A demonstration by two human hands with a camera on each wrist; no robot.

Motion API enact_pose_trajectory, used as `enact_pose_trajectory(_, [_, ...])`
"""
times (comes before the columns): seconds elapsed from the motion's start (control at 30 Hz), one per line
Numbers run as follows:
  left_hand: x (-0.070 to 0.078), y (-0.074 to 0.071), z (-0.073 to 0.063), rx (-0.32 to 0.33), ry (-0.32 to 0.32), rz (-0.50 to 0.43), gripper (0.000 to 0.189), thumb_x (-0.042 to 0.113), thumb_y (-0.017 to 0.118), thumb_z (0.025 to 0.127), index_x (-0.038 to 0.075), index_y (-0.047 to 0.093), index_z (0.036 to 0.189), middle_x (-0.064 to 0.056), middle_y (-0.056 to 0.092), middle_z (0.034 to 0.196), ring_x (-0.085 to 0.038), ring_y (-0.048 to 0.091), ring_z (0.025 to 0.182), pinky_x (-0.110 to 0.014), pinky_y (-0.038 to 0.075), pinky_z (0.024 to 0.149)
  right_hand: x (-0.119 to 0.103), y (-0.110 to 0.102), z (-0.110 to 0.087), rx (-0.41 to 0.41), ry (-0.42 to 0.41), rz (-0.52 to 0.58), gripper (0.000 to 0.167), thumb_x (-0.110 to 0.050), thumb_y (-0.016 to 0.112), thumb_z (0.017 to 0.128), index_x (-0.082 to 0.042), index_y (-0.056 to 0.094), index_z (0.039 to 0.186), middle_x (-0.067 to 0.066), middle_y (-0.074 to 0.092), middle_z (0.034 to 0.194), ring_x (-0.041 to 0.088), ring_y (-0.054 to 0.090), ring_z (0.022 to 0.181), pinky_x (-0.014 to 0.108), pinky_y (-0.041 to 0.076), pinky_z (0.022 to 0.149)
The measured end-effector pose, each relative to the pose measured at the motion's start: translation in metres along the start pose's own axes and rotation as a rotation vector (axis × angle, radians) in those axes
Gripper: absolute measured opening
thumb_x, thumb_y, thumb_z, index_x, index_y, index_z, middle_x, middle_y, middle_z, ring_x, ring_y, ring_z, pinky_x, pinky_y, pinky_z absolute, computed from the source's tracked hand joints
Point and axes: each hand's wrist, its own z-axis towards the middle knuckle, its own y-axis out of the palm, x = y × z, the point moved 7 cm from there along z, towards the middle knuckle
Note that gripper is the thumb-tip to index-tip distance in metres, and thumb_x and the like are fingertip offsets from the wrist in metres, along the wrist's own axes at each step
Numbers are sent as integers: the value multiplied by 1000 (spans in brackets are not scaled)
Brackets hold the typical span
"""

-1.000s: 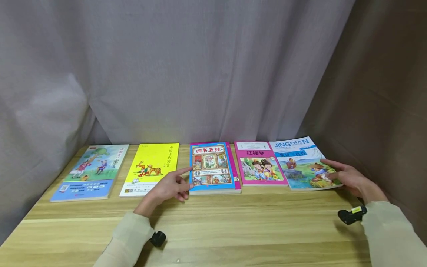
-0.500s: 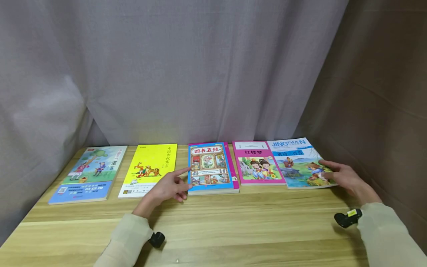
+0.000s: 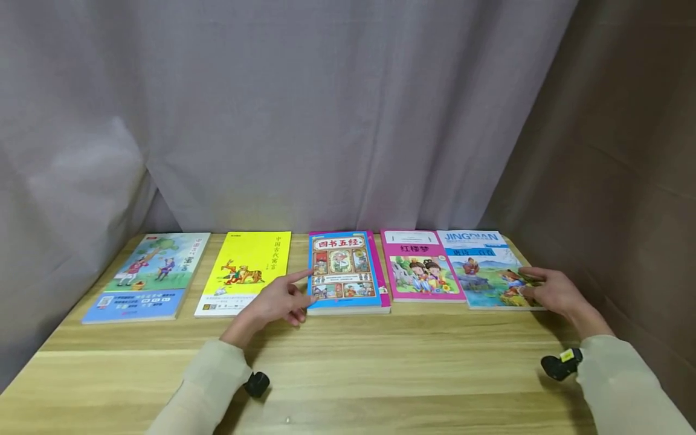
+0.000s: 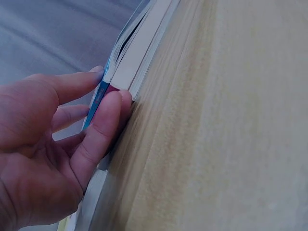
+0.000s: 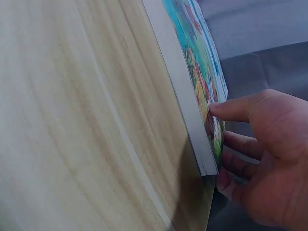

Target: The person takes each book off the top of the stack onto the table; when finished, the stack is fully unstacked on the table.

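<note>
My left hand [image 3: 277, 302] is at the left edge of a blue-bordered picture book [image 3: 344, 269], which lies over a magenta book [image 3: 385, 290]. In the left wrist view the thumb touches its cover and the other fingers [image 4: 98, 130] curl along the spine. On the far right, my right hand [image 3: 554, 296] holds the right edge of a blue-and-white book [image 3: 478, 275] lettered JINGDIAN. The right wrist view puts the thumb [image 5: 231, 109] on that cover, with the other fingers bent against its side. A pink book [image 3: 426, 272] lies directly left of it.
A yellow book [image 3: 252, 257] and a blue-green book [image 3: 154, 266] lie to the left in the same row. Behind the row hangs a grey curtain [image 3: 272, 121], and brown cloth [image 3: 614, 181] closes off the right. The wooden table [image 3: 380, 362] stretches in front.
The JINGDIAN book has turned straighter, and its raised right side is lower and flatter. My right hand has moved slightly left with it. The left hand stays at the blue-bordered book.
</note>
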Motion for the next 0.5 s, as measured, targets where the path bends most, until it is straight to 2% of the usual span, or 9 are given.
enact_pose_trajectory(0.2, [6,2,6,50,-60,81,75,33,76,100,30,38,165,-16,63,91,-22,67,61,-35,64,60,3,0,0,4,26,-9,67,-17,66,101,12,39,154,50,27,153,59,40,125,73,39,105])
enact_pose_trajectory(0.33, [10,5,10,85,-65,161,84,38,78,98,27,33,167,-15,65,90,-22,67,58,-36,64,57,3,-1,0,10,31,-6,68,-17,66,101,12,38,155,49,30,153,60,40,126,73,40,104])
enact_pose_trajectory(0.5, [12,6,13,123,-73,244,90,37,81,95,25,31,168,-13,67,84,-21,66,55,-34,61,53,-4,-5,0,56,8,-26,69,-19,66,100,10,37,156,49,31,153,63,39,132,77,39,105])
